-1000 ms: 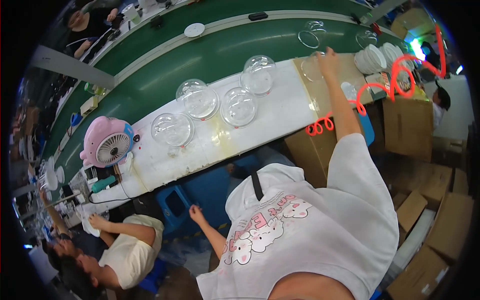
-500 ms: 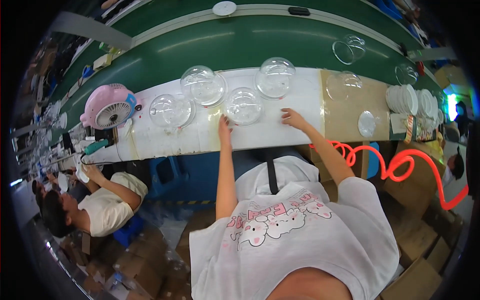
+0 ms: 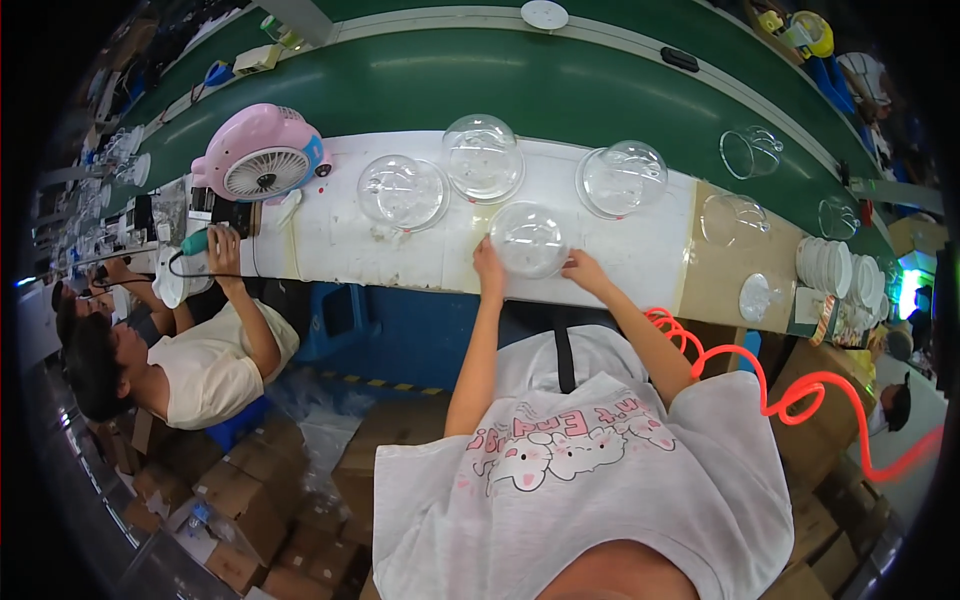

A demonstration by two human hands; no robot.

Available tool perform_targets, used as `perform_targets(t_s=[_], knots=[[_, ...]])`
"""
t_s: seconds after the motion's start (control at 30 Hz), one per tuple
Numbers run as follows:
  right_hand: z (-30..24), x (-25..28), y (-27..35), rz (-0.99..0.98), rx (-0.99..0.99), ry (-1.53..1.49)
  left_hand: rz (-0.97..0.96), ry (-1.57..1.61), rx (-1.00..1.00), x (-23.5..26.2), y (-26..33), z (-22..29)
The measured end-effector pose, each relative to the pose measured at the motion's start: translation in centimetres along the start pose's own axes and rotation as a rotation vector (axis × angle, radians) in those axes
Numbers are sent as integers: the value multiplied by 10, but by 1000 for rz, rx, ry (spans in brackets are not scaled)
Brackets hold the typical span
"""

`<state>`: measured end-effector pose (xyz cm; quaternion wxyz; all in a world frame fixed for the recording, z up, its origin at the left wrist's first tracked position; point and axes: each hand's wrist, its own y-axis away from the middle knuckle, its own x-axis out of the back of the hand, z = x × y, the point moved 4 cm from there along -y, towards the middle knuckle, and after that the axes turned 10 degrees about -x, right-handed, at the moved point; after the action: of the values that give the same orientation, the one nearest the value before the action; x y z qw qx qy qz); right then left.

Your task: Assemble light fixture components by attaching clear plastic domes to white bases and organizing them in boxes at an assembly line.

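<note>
Near dome (image 3: 530,240): clear and round, by the near edge of the counter (image 3: 400,268), just in front of the wearer, probably placed there for an easy reach; whether it is lifted or rests on the white covering cannot be told
Left grip (image 3: 488,268): narrow, fingers up against the dome's left side, holding it together with the other hand
Right grip (image 3: 585,270): narrow, fingertips at the lower right of the rim; holding from opposite sides likely steadies a smooth, curved shell and leaves its crown untouched
Three other domes (image 3: 483,155): farther back toward the counter's far edge, two left of the near dome and one right, perhaps spaced to leave working room
Brown sheet (image 3: 700,265): toward the counter's right end, with a clear shell (image 3: 733,218) on its far part, perhaps as a protective layer
White plates (image 3: 825,265): stacked on edge at the right end, probably to save space
Pink fan (image 3: 265,155): near the left end, facing the near side, likely for airflow
</note>
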<state>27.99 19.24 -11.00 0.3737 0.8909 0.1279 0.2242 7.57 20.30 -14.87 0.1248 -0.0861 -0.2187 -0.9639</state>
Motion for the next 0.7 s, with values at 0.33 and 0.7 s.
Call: perform_targets(t_s=[0.33,0.7], knots=[[-68,-96,-34,51,211,105,52,295,105,117,-20,-16],[14,-64,128,-172,64,-606,-54,179,18,131,-14,12]])
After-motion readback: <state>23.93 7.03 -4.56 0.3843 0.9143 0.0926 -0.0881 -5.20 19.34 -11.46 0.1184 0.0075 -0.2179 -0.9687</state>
